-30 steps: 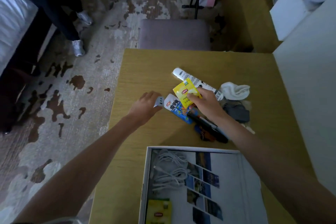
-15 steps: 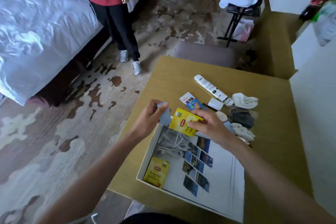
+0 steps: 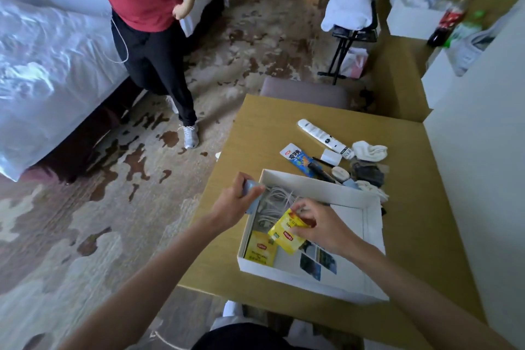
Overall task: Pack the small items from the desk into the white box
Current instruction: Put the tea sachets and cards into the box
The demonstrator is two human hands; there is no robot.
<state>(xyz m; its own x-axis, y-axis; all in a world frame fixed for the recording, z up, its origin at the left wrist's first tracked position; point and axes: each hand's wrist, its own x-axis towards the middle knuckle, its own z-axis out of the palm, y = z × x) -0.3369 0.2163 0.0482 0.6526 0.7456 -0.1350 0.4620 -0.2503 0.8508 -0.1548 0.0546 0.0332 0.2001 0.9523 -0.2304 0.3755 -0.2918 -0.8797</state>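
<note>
Dim, flat indoor light; glare on the bed [image 3: 42, 60]; wide-angle bending and soft blur at the edges.

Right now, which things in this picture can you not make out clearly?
- Head view: the pale blue item is mostly wrapped by the left hand.
- The white box floor is partly covered by the right hand and its yellow tea packet.
- The dark items beside the white sock are too blurred to name.

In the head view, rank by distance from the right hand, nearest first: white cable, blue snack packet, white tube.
From the right hand:
1. White cable, in the box beside it.
2. Blue snack packet, on the desk beyond the box.
3. White tube, farther back.
</note>
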